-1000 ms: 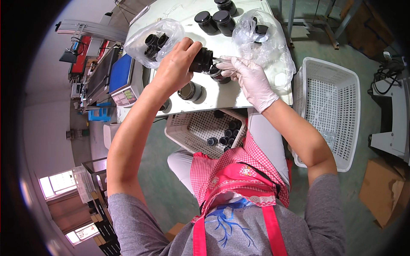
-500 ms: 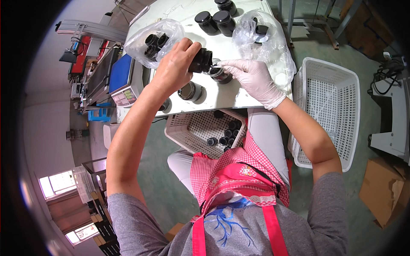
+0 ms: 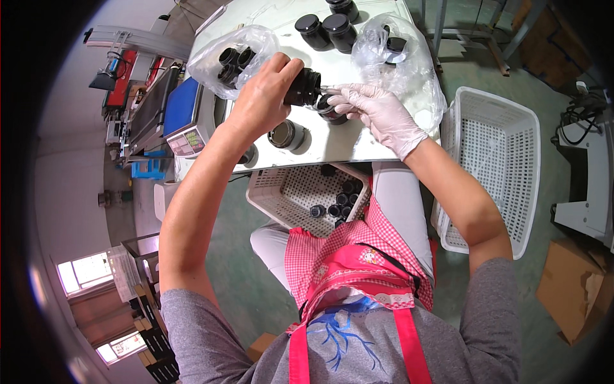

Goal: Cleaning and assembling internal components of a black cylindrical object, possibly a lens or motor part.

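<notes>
My bare left hand (image 3: 265, 96) is closed around a black jar (image 3: 299, 87), tipped on its side with its open mouth to the right. My right hand (image 3: 380, 115), in a white glove, pinches a thin metal tool (image 3: 328, 90) whose tip reaches the mouth of that jar; the tip's shape is hidden. Just below the mouth stands another dark jar (image 3: 331, 114) on the white table (image 3: 358, 148), partly covered by my right fingers. Left of it, a wide open jar (image 3: 286, 135) shows a greyish-brown inside.
Several lidded black jars (image 3: 339, 32) stand at the back. Clear plastic bags (image 3: 384, 70) lie on both sides, the left one holding dark jars (image 3: 229, 56). A white basket (image 3: 275, 192) under the table edge holds small black pieces. Another white basket (image 3: 499, 160) is at right.
My right hand has shifted slightly, and the metal tool has risen from near the lower jar to the tilted jar's mouth. The left hand has barely moved.
</notes>
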A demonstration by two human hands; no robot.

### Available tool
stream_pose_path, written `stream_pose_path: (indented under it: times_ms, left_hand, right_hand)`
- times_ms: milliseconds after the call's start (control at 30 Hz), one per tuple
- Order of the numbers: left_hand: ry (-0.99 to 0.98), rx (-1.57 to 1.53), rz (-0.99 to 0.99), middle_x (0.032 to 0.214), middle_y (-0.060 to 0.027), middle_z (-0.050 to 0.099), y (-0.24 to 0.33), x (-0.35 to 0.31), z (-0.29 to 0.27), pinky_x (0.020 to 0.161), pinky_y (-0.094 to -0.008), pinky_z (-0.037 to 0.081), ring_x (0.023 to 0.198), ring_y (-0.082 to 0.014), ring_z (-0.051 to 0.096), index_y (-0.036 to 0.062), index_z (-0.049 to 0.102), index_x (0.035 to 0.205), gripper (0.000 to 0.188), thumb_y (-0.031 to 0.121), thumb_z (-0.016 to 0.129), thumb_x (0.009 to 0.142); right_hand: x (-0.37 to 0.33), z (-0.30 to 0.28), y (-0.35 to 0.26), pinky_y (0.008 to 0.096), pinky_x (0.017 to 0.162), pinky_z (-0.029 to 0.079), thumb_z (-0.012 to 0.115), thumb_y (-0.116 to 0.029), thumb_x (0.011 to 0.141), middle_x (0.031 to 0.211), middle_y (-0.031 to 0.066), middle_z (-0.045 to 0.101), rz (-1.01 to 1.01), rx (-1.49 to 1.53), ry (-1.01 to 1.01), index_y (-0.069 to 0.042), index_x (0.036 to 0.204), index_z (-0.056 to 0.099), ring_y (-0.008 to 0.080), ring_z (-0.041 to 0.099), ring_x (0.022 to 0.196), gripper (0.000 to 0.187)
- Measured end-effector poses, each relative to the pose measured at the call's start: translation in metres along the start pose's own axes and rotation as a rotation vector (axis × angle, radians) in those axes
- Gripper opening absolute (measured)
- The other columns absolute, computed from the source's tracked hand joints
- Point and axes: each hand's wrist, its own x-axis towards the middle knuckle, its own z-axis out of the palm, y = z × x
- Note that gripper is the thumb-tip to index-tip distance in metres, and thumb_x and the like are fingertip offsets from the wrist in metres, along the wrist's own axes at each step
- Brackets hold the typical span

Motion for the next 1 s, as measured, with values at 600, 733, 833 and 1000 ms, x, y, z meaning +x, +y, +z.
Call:
stream_pose_path:
  times_ms: [600,733,833,1000]
  left_hand:
    - [-0.019,0.01,0.018,0.117,-0.0137,0.056,-0.001,0.001,0.0,0.094,-0.0456,0.055,0.114,-0.0377,0.06,0.0077,0.053,0.127,0.07,-0.011,0.075,0.064]
    - [-0.015,0.029,0.029,0.117,-0.0136,0.056,-0.003,-0.001,0.0,0.094,-0.0457,0.055,0.114,-0.0378,0.06,0.0077,0.053,0.127,0.07,-0.011,0.076,0.063]
    - [-0.043,-0.031,-0.038,0.122,-0.0149,0.057,0.0,-0.001,-0.002,0.099,-0.047,0.052,0.12,-0.0406,0.058,0.0074,0.056,0.128,0.067,-0.012,0.072,0.066]
    - [-0.012,0.026,0.03,0.117,-0.0134,0.056,-0.001,0.0,-0.001,0.093,-0.0461,0.055,0.115,-0.0375,0.06,0.0076,0.053,0.126,0.069,-0.011,0.076,0.063]
  right_hand:
    - [0.002,-0.02,-0.012,0.0369,0.082,0.058,0.066,0.006,0.085,0.102,0.0127,0.075,-0.965,-1.219,-0.177,-0.009,0.119,0.077,0.0296,0.072,0.092,0.038]
    - [0.0,-0.027,-0.012,0.0393,0.081,0.058,0.064,0.009,0.084,0.104,0.0111,0.076,-1.065,-1.359,-0.148,-0.009,0.118,0.076,0.0303,0.071,0.091,0.041]
    - [0.0,-0.025,-0.009,0.0389,0.08,0.058,0.065,0.011,0.083,0.104,0.0098,0.076,-1.125,-1.317,-0.053,-0.01,0.119,0.077,0.0298,0.071,0.091,0.043]
    - [0.006,-0.009,-0.005,0.0362,0.077,0.059,0.069,-0.006,0.086,0.096,0.0031,0.074,-1.184,-1.168,0.095,-0.02,0.118,0.077,0.0257,0.07,0.084,0.036]
